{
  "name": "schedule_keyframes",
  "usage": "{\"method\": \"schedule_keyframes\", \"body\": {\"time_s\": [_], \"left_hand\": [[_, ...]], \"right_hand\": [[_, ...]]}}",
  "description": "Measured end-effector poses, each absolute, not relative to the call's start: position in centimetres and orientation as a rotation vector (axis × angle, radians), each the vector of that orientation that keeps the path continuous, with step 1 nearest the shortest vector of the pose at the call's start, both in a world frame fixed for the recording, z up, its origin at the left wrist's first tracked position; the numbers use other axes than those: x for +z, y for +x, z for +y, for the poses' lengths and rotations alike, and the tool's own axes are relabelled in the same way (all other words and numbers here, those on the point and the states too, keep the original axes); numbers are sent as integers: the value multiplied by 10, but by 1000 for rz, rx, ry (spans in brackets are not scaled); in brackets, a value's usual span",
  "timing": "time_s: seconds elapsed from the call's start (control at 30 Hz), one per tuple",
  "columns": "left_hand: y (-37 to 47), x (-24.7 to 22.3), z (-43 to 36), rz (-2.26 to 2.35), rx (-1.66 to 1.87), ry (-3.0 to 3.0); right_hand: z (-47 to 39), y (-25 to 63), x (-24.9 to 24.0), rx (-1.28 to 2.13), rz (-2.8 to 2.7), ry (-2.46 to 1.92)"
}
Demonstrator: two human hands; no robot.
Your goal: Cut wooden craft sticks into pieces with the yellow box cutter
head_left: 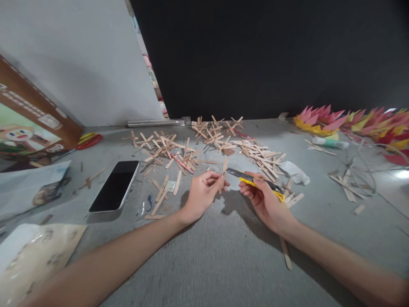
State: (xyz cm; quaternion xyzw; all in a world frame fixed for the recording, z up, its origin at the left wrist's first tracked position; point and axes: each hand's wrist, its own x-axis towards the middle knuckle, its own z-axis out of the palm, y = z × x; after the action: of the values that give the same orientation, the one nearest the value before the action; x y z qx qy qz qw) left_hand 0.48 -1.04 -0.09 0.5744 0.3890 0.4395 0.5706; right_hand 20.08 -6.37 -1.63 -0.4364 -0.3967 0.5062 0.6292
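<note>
Wooden stick (224, 169): pinched upright in the left hand (201, 192) fingers, above the worktop (223, 256).
Knife (255, 181): right hand (263, 200) fingers clamped on its yellow handle, blade beside the stick.
Advice: probably best to cut away from the thumb with light pressure.
Pose: both forearms reach forward and the wrists angle inward.
Nearby: phone (115, 186), scattered sticks (179, 153).

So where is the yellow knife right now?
The yellow knife is in the right hand, mid-table, its tip beside the stick the left hand holds.

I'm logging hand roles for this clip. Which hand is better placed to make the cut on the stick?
Right. The right hand already grips the knife, its tip beside the stick held in the left hand.
</note>
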Motion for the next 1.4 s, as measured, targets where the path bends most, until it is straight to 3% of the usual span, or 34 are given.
{"method": "schedule_keyframes", "body": {"time_s": [1.0,1.4], "left_hand": [[5,-8,-11,925,1017,1376],[3,-7,-10,942,994,1403]], "right_hand": [[-86,208,-11,293,-1944,-1120],[-82,209,-8,672,-1704,-1169]]}}
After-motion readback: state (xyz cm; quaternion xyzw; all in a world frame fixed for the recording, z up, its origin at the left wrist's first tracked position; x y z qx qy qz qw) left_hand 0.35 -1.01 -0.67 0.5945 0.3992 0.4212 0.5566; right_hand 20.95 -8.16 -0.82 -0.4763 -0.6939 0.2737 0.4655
